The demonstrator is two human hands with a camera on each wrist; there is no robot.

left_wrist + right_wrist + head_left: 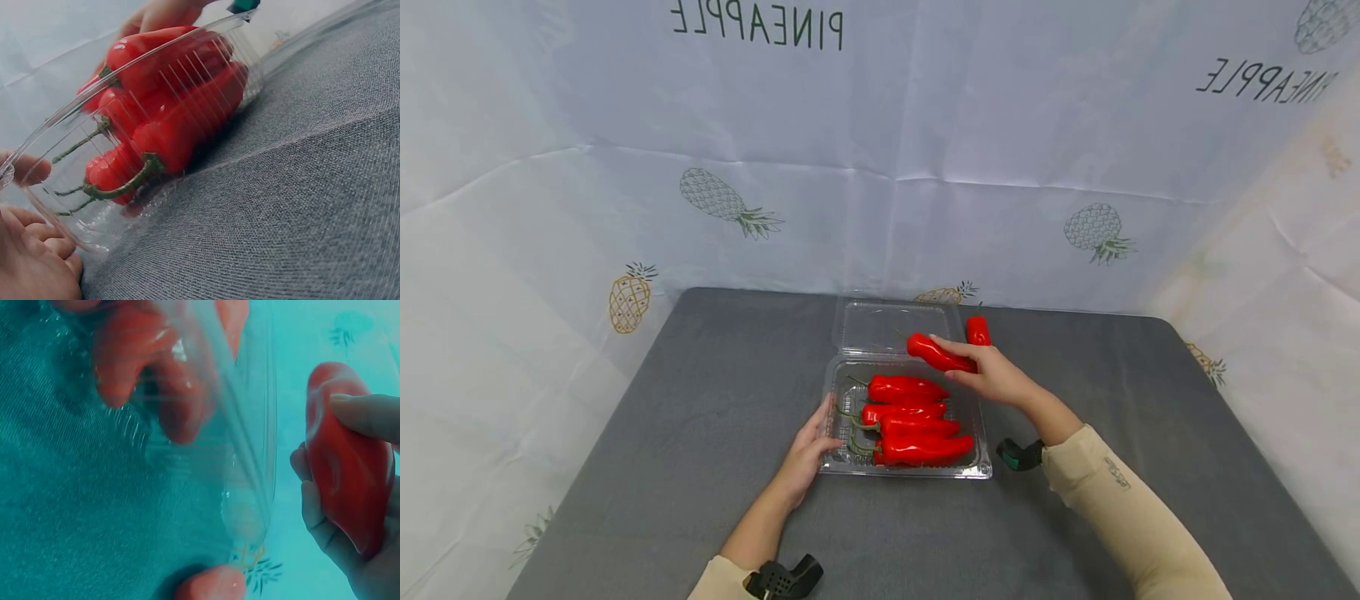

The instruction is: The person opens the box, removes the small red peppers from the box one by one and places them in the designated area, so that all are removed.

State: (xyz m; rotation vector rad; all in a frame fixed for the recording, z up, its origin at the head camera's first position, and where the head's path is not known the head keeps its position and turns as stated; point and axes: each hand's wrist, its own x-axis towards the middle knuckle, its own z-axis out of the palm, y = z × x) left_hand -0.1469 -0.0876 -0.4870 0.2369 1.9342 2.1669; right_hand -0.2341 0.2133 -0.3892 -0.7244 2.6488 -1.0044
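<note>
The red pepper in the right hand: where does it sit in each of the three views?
Head: the held pepper is at centre, above the far edge of the clear tray, gripped by the right hand.
Left wrist: top centre, the held pepper shows over the tray's rim.
Right wrist: right side, the held pepper is between the fingers.
Shared landmark: the clear tray.

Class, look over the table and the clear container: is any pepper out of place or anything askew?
One red pepper lies alone on the grey table, right of the open lid, outside the clear container. Four lie inside; the right hand holds a fifth above. Nothing looks spilled or damaged.
</note>
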